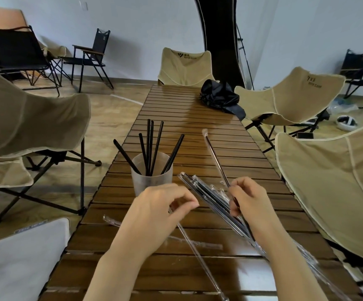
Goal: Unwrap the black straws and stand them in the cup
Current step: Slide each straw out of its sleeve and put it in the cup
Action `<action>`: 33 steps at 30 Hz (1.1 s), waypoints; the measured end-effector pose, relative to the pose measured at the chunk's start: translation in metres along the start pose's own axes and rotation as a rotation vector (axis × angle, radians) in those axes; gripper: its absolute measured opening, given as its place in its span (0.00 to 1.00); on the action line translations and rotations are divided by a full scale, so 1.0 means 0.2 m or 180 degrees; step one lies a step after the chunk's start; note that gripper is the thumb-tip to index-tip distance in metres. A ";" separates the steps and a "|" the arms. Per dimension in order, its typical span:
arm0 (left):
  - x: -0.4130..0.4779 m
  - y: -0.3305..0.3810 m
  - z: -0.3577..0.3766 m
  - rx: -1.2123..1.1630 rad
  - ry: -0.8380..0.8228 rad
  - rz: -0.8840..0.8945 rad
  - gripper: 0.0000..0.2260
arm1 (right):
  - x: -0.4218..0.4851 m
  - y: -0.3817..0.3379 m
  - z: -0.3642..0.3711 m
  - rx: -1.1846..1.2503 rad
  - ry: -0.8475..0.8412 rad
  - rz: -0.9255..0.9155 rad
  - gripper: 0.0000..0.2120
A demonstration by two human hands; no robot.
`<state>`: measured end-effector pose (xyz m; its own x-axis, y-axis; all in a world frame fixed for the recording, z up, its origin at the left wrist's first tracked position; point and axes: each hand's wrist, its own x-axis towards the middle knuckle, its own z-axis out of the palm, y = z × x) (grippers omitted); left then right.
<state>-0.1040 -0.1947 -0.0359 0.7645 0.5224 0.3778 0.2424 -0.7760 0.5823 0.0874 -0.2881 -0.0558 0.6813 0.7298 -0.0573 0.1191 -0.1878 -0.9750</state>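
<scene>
Closest to the lens, the left hand [161, 213] is hovering low over the slatted wooden table [197, 101], its fingers curling inward with thumb and forefinger meeting, apparently pinching the top end of one long empty wrapper [197, 257] that is running back toward the camera. Two more loose wrappers [111, 221] are lying flat on the slats near that wrist. Just beyond the knuckles, one frosted cup [152, 181] is standing upright near the table's left edge, and six black straws [154, 146] are leaning in it, fanning outward. Between the two hands, a bundle of wrapped straws [208, 194] is lying slantwise on the table; how many it is holding cannot be told. Its near end is passing under the right hand [250, 205], which is closing thumb and fingers around the lower end of one wrapped straw [216, 157], raising it so that the tip is pointing up and away.
</scene>
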 end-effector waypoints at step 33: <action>-0.09 -0.22 -0.05 0.0511 -0.0828 -0.0487 0.16 | -0.04 -0.06 -0.16 -0.2115 -0.1047 -0.0830 0.15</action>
<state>-0.1344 -0.1655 -0.0604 0.8338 0.5452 0.0865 0.4411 -0.7522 0.4895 0.1038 -0.3125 -0.0372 0.3355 0.9420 -0.0060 0.7236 -0.2618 -0.6387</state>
